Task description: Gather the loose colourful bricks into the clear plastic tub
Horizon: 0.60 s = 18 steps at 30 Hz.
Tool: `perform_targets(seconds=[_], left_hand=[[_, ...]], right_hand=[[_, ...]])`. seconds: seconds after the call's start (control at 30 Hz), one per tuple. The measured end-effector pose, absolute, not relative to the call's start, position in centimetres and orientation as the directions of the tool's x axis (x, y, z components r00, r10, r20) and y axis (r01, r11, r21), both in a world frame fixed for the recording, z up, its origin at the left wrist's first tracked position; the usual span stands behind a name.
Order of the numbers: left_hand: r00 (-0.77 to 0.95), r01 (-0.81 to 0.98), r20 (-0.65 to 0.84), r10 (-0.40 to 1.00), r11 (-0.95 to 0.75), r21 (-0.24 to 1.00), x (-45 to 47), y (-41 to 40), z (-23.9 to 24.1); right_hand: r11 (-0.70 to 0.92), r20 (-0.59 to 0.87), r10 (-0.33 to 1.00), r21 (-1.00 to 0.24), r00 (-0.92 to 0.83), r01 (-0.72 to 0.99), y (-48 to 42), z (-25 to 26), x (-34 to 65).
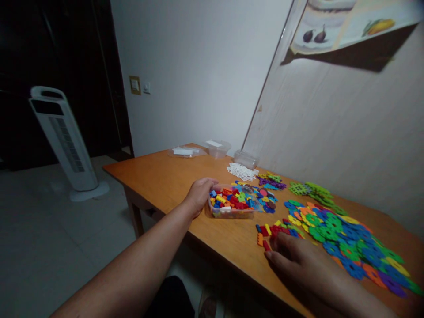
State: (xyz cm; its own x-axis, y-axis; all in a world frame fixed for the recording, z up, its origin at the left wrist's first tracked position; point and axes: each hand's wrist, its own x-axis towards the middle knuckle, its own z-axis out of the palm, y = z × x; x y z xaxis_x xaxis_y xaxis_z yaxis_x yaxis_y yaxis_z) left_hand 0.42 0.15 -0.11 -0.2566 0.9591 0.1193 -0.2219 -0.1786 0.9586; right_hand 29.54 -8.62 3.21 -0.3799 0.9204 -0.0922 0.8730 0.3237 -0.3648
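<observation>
Bare forearms reach in from the bottom of the head view, nearest the camera. At the end of one, the left hand (199,194) holds the left end of a clear, rectangular plastic box (233,213), its fingers over the rim. Many red, yellow, blue and green plastic building blocks (230,198) lie inside it. To the right and nearer, a smaller spread of loose, mixed-colour blocks (281,229) rests on the orange-brown wooden table (159,170), so the blocks look mostly boxed, with this group left outside. Over it hangs the right hand (294,251), half curled, thumb below the fingers; whether it grips a block cannot be told. The box stands close to the table's near edge, and the loose blocks are not far from it. Multicoloured, flower-shaped plastic discs (347,238) crowd the right side, and small round coloured discs (266,201) lie just behind the box. Open wood stretches left of the box toward the far corner, while a narrower strip separates box and loose blocks.
</observation>
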Motion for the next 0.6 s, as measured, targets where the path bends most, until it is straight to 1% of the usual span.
perform_targets(seconds=[0.07,0.2,0.33,0.47,0.53,0.6], left_hand=[[-0.252,-0.235,0.105,0.962,-0.166,0.958,0.4,0.1,-0.1],[-0.242,-0.238,0.073,0.967,-0.132,0.962,0.4,0.0,0.1],[-0.239,-0.229,0.08,0.968,-0.136,0.964,0.5,0.0,0.0],[-0.233,-0.229,0.086,0.969,-0.14,0.963,0.4,0.1,-0.1],[-0.236,-0.224,0.089,0.968,-0.144,0.964,0.3,0.1,-0.2],[-0.245,-0.205,0.102,0.964,-0.154,0.967,0.3,0.2,-0.3]], right_hand=[[0.311,-0.1,0.927,-0.34,-0.363,0.888,-8.9,2.8,29.3],[0.307,-0.044,0.941,-0.307,-0.335,0.901,-9.0,3.1,29.1],[0.324,0.004,0.939,-0.336,-0.343,0.884,-8.1,4.7,28.8],[0.386,0.067,0.918,-0.376,-0.391,0.843,-5.9,6.5,27.0],[0.405,0.093,0.911,-0.372,-0.401,0.835,-4.6,7.1,25.6],[0.425,0.12,0.905,-0.338,-0.409,0.84,-3.2,7.4,24.2]])
